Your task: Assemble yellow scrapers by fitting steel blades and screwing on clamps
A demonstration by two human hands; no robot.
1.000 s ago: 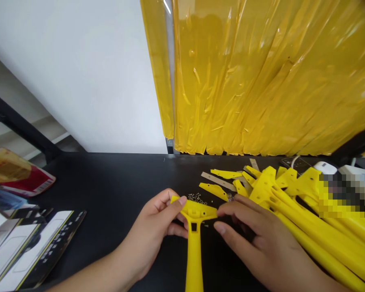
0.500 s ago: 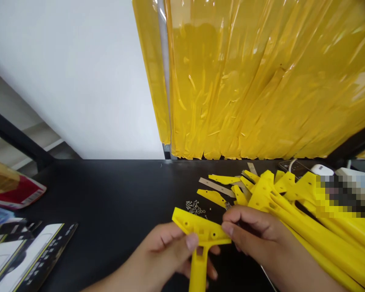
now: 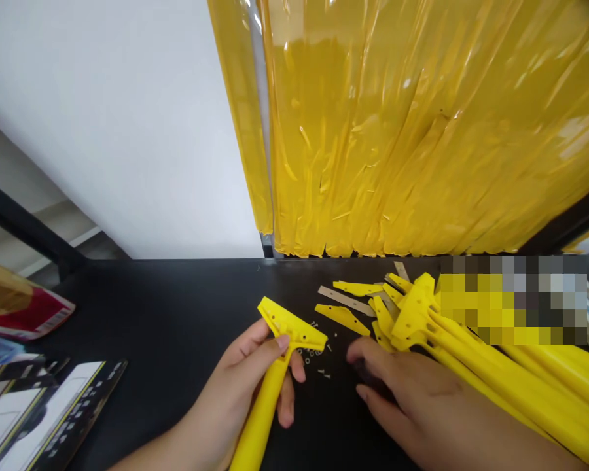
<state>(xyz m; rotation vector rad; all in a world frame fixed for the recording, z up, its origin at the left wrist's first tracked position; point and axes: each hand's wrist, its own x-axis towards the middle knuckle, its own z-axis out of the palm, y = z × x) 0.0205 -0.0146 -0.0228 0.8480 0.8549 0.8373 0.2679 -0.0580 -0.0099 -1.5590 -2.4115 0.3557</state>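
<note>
My left hand (image 3: 255, 366) grips a yellow scraper handle (image 3: 294, 330) just below its wide T-shaped head, thumb on top. To the right, my right hand (image 3: 397, 386) hovers low over the table with thumb and index finger apart and nothing visible between them. Small screws and nuts (image 3: 314, 353) lie behind and beside the held head. Past them lie a flat yellow plate (image 3: 342, 318), another yellow plate (image 3: 357, 288) and a metal blade strip (image 3: 346, 300). A pile of yellow handles (image 3: 471, 347) lies beyond my right hand, partly covered by a blurred patch.
On the left of the black table (image 3: 177, 314) lie printed cards (image 3: 73, 412) and a red and gold packet (image 3: 24, 301). Yellow plastic strips (image 3: 373, 131) hang at the back, beside a white panel (image 3: 127, 131).
My left hand has moved the handle left and away from me, tilting it. My right hand has come off the handle's head and opened, lower over the table.
</note>
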